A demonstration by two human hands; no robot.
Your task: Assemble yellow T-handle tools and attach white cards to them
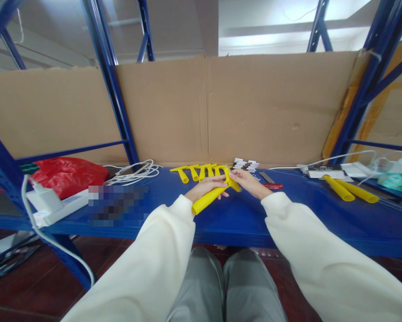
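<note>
- The left hand (205,187) held the yellow T-shaped piece (216,194) over the blue bench (241,223), fingers curled around its handle (204,204).
- The right hand (249,181) had its fingers pinched on the crosspiece (233,182).
- Working that crosspiece seemed the step in hand; the next move likely called for a steady left grip.
- Beyond, similar yellow pieces (183,175) lay in a row.

Light is strongest at top R., where the ceiling (271,15) is almost white; under the blue shelf (174,188), the floor (103,257) is v. dim. The red bag (69,174) shows small glare spots. Posts (110,67) lean outward w/ wide-lens distortion. Yellow piece (209,200) looks slightly soft; a pixelated patch (118,205) is at L.
</note>
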